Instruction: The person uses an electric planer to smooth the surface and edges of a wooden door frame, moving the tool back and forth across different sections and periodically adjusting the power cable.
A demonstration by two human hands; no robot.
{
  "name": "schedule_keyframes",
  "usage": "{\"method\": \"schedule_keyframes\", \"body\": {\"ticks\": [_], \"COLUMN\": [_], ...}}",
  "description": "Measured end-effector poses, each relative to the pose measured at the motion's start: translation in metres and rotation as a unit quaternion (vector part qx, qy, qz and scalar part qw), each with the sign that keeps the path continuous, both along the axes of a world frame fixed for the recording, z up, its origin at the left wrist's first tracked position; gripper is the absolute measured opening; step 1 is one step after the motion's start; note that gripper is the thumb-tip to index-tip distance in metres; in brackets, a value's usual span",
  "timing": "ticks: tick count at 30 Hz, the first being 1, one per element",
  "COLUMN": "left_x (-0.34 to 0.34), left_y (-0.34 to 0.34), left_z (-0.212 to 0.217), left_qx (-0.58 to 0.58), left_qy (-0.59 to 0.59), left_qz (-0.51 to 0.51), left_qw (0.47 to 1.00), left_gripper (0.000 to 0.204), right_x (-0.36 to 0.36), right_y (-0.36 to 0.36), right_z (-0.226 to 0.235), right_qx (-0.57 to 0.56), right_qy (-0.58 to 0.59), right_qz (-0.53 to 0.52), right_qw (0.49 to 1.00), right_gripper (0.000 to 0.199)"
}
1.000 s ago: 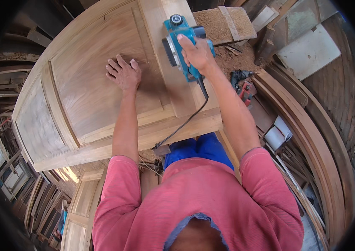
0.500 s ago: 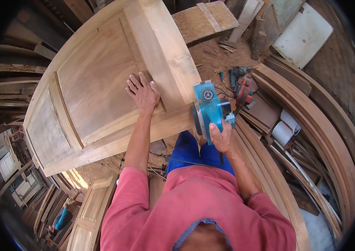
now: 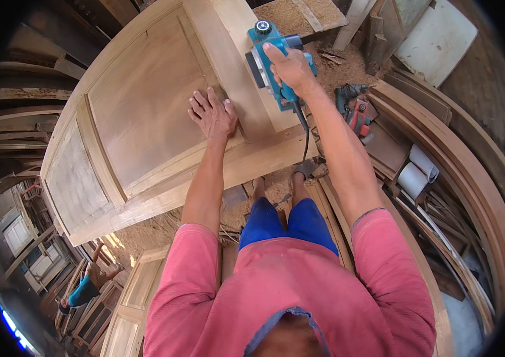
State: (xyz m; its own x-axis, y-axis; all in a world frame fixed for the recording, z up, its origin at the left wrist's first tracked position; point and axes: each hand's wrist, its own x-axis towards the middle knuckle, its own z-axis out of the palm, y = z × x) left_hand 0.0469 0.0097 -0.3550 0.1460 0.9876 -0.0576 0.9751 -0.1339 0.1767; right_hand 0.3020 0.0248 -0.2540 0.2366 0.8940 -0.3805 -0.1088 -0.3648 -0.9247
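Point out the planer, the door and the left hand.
planer [image 3: 262, 59], head view, on its blue body left of the gripping hand.
door [image 3: 139, 101], head view, on the large recessed panel.
left hand [image 3: 214, 116], head view, on the back of the hand, flat on the door.

Red power drill [image 3: 360, 116], white rolls [image 3: 417, 172], curved wooden frames [image 3: 473, 178], sawdust.

— What is worn on the upper body?
— A faded red short-sleeved shirt [image 3: 288, 297] is worn; a grey-blue lining is seen at its collar.
— And below?
— Bright blue shorts [image 3: 288, 223] are worn; the forearms are left bare.
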Motion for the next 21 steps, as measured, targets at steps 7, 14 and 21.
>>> {"method": "schedule_keyframes", "body": {"ticks": [7, 14, 21], "left_x": [-0.001, -0.036, -0.034], "left_y": [0.004, 0.006, -0.001], "left_z": [-0.002, -0.008, -0.004], "left_qx": [0.03, 0.06, 0.059], "left_qy": [0.001, -0.074, -0.094], "left_qz": [-0.002, -0.05, -0.047], "left_qw": [1.0, 0.994, 0.993], "left_gripper": [0.072, 0.066, 0.067], "right_x": [-0.038, -0.07, -0.068], "right_y": [-0.173, -0.281, -0.194], "right_z": [0.027, 0.047, 0.022], "right_qx": [-0.036, -0.092, -0.024], "right_qy": [-0.06, -0.069, -0.129], "right_qz": [0.057, 0.055, 0.045], "right_qw": [0.996, 0.992, 0.99], "right_gripper": [0.05, 0.061, 0.058]}}
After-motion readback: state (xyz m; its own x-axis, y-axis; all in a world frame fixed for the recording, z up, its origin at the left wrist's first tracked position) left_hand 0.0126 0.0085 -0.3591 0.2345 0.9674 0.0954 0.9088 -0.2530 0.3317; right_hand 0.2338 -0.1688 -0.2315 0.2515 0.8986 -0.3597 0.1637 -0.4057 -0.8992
